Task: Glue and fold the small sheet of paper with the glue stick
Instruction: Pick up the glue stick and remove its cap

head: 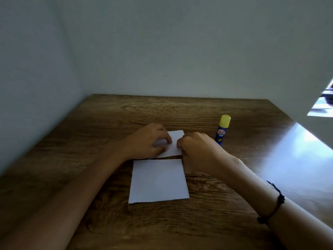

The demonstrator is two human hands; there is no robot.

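A small white sheet of paper point(176, 143) lies on the wooden table point(108, 123), partly under both hands. My left hand point(149, 141) rests on its left part with fingertips pressing down. My right hand point(196, 148) presses its right edge with curled fingers. A blue glue stick point(222, 131) with a yellow cap stands upright just right of my right hand, untouched. A larger white sheet point(158, 181) lies flat nearer to me, just in front of the small one.
Grey walls close the table at the back and left. The table's right edge runs diagonally at the right, with a bright reflection on the surface point(297, 150). A dark bracelet point(275, 202) sits on my right wrist.
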